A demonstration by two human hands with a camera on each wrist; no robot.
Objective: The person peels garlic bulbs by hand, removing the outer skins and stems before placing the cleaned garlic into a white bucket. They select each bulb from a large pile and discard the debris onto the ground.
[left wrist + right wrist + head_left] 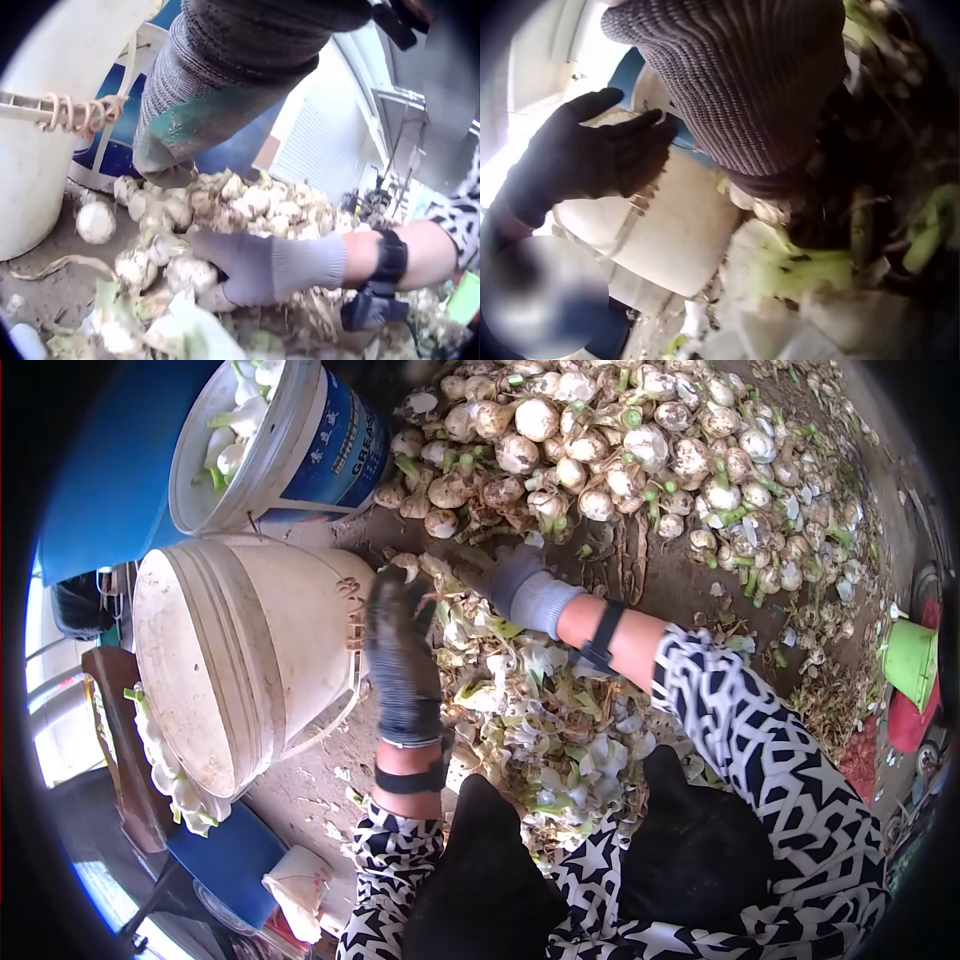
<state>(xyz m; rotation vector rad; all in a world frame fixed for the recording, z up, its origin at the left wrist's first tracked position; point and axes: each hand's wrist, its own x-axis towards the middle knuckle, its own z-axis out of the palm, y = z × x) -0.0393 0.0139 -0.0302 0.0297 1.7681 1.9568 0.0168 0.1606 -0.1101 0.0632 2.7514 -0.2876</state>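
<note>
My left hand, in a dark knitted glove, is beside the lying white bucket; the right wrist view shows this left hand with fingers extended and nothing held. My right hand, in a grey glove, reaches in at the near edge of the bulb pile. Its thumb and fingers lie around a pale bulb in the left wrist view. From the head camera, the fingertips of the right hand blend into the dark ground.
Peeled skins and leaves cover the ground between the knees. A blue-labelled bucket containing trimmed white bulbs is at the upper left. More trimmed bulbs lie beyond the white bucket. A green container is at far right.
</note>
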